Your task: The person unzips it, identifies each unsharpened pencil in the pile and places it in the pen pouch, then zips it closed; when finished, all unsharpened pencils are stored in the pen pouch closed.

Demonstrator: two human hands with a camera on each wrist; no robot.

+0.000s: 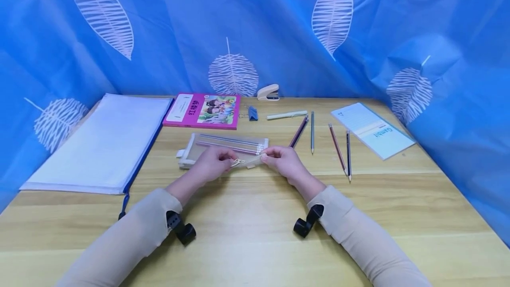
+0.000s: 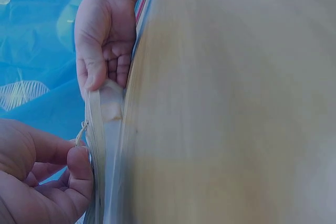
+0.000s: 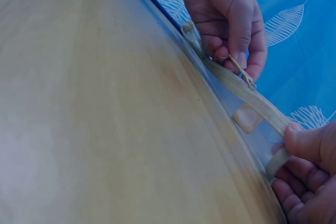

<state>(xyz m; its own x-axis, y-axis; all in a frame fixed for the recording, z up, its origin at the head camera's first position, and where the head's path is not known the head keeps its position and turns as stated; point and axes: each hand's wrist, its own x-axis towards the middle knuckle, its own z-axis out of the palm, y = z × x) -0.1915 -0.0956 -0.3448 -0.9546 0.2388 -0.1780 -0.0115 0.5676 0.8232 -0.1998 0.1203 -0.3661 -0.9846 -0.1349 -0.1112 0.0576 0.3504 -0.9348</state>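
A clear pencil case (image 1: 192,154) with a whitish zipper edge lies on the wooden table, several pencils (image 1: 229,144) showing inside it. My left hand (image 1: 213,163) pinches the zipper pull (image 2: 81,134) between thumb and finger, at the near edge of the case. At the case's right end, my right hand (image 1: 283,161) grips the corner, with the thumb on the zipper band (image 3: 262,107). Between the two hands the band runs fairly straight in the right wrist view. How far the zipper is closed I cannot tell.
Left stands a white zip folder (image 1: 99,141) with a blue edge. Behind the case lie a pink book (image 1: 203,110), a blue binder clip (image 1: 253,113), a stapler (image 1: 268,92) and a pen (image 1: 287,115). Several loose pencils (image 1: 338,149) and a notepad (image 1: 372,129) lie to the right.
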